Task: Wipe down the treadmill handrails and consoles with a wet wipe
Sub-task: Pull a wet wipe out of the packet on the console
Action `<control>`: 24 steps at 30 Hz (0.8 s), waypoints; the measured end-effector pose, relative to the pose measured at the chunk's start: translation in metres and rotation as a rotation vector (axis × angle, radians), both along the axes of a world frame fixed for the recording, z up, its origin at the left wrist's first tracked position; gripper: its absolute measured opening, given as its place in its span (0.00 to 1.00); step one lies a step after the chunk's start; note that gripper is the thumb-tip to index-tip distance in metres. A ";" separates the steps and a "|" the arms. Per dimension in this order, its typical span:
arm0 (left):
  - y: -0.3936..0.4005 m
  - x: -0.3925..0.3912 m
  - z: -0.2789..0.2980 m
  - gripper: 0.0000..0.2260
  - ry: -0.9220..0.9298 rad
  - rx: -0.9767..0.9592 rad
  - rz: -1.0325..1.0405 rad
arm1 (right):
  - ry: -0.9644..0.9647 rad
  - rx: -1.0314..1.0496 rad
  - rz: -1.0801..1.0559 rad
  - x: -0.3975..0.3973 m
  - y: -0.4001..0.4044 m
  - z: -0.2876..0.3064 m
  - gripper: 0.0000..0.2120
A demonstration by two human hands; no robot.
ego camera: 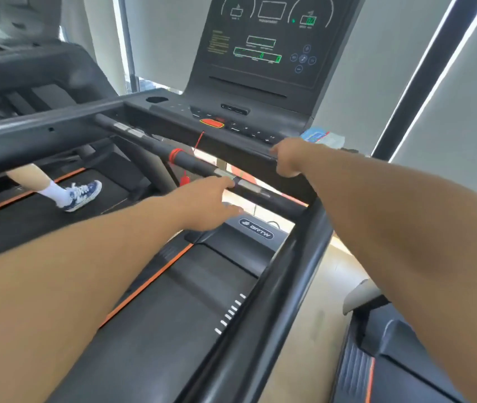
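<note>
The treadmill console [263, 48] with green lit displays rises ahead, above its button panel [231, 123] with a red stop button. A black front handrail [185, 161] with metal sensor plates runs across below it. My left hand [205, 205] reaches forward with straight fingers, and its fingertips are at the rail's right sensor plate. My right hand [286, 158] is at the front right edge of the button panel, back of the hand up. Its fingers are hidden, and no wipe shows in either hand. A blue wet wipe pack [321, 138] lies on the console's right end.
The right side handrail [275, 286] runs back toward me. A red safety cord [185, 175] hangs from the panel and is wound round the front rail. On the treadmill to the left a person's sneakered foot [80, 193] is on the belt. Another machine [405, 359] stands at lower right.
</note>
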State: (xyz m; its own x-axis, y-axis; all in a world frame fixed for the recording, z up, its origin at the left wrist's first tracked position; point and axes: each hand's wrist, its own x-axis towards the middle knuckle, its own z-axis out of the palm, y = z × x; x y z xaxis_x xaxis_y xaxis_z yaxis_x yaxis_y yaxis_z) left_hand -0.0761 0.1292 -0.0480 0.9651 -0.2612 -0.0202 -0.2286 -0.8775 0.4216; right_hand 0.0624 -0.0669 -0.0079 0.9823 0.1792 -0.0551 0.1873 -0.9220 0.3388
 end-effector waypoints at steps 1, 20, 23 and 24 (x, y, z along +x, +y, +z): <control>0.017 -0.020 -0.008 0.29 -0.003 -0.023 0.006 | -0.008 0.013 -0.025 -0.019 0.007 -0.007 0.27; 0.154 -0.186 -0.074 0.29 0.080 0.003 -0.115 | 0.175 0.357 -0.024 -0.224 0.137 -0.090 0.28; 0.154 -0.171 -0.079 0.30 0.064 -0.027 -0.153 | 0.182 0.368 -0.022 -0.219 0.147 -0.094 0.28; 0.153 -0.164 -0.082 0.30 0.072 -0.042 -0.169 | 0.180 0.368 -0.027 -0.216 0.148 -0.094 0.28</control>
